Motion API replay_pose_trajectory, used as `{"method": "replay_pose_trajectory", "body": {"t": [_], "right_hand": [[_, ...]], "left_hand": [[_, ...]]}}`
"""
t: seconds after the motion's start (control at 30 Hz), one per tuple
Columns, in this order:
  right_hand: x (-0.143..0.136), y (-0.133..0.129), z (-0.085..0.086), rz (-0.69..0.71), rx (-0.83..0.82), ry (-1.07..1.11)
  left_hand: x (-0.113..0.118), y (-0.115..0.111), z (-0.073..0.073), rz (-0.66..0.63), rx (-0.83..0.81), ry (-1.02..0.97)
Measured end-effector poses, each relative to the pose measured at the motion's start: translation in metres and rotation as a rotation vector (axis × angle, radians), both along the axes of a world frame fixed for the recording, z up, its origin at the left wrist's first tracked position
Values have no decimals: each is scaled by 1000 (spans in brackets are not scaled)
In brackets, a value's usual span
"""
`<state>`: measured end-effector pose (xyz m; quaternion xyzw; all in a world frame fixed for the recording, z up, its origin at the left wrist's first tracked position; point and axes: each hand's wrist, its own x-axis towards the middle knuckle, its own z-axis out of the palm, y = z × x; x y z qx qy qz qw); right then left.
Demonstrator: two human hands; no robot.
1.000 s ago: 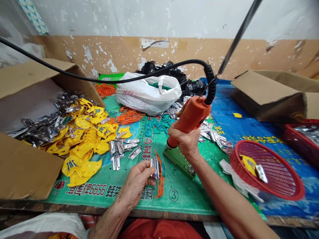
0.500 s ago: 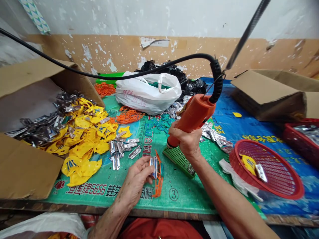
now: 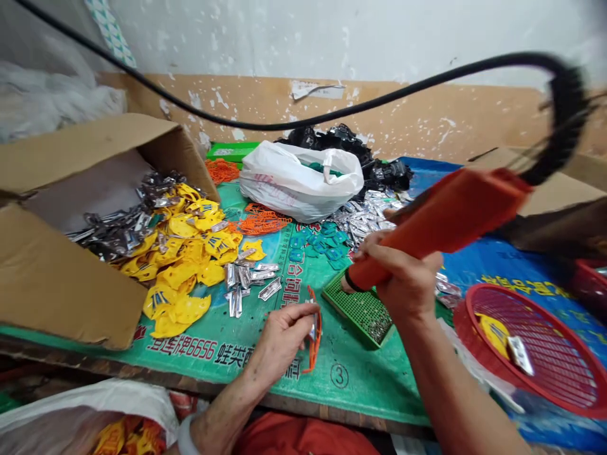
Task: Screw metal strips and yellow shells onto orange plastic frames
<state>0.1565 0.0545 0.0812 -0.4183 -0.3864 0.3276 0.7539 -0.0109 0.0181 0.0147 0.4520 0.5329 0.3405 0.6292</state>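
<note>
Beneath our hands spreads a green printed sheet (image 3: 370, 392), with a big cardboard box (image 3: 76, 278) at its left and a heap of yellow pieces (image 3: 183, 275) at the box's mouth. A red basket (image 3: 550, 328) sits beside our right forearm. The orange power screwdriver (image 3: 450, 221) slants up to the right; our right hand (image 3: 408, 278) wraps its lower body, fingers curled around it. Our left hand (image 3: 282, 335) stays low, thumb and forefinger nearly meeting. Between both hands lies a green perforated tray (image 3: 344, 302), under the screwdriver's lower end. Just right of our left fingertips is a curved orange lattice piece (image 3: 316, 347); whether we grip it, we cannot tell. Smallest, a silver piece (image 3: 312, 327) is pinched there, partly hidden.
</note>
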Motion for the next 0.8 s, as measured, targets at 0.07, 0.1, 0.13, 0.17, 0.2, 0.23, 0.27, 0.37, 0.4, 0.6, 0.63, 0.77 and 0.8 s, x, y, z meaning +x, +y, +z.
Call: {"method": "replay_pose_trajectory", "body": {"t": [0.07, 0.1, 0.13, 0.17, 0.2, 0.23, 0.27, 0.37, 0.4, 0.6, 0.63, 0.77, 0.8], "right_hand": [[-1, -10, 13, 65, 34, 29], [-3, -15, 19, 102, 42, 35], [-4, -19, 23, 135, 46, 38], [-6, -24, 26, 165, 44, 40], [-8, -27, 28, 187, 42, 47], [-10, -30, 29, 206, 42, 55], [-11, -32, 29, 223, 48, 60], [-15, -36, 27, 260, 55, 73], [-16, -36, 26, 265, 51, 78], [-19, -38, 23, 265, 20, 107], [-19, -39, 23, 269, 22, 116], [-19, -40, 21, 293, 27, 130], [-19, -41, 21, 299, 26, 129]], "left_hand": [[4, 0, 0, 0, 69, 27], [5, 0, 0, 2, 112, 44], [6, 0, 0, 4, 160, 67], [7, -1, 0, 2, 211, 94], [7, -1, 0, -11, 260, 118], [7, -2, 1, -33, 302, 136], [7, -2, 2, -60, 336, 147], [5, -4, 3, -126, 384, 146], [5, -5, 3, -128, 388, 142], [5, -7, 2, -97, 386, 137], [5, -7, 3, -97, 392, 143], [5, -7, 3, -116, 410, 189], [6, -7, 3, -125, 414, 206]]}}
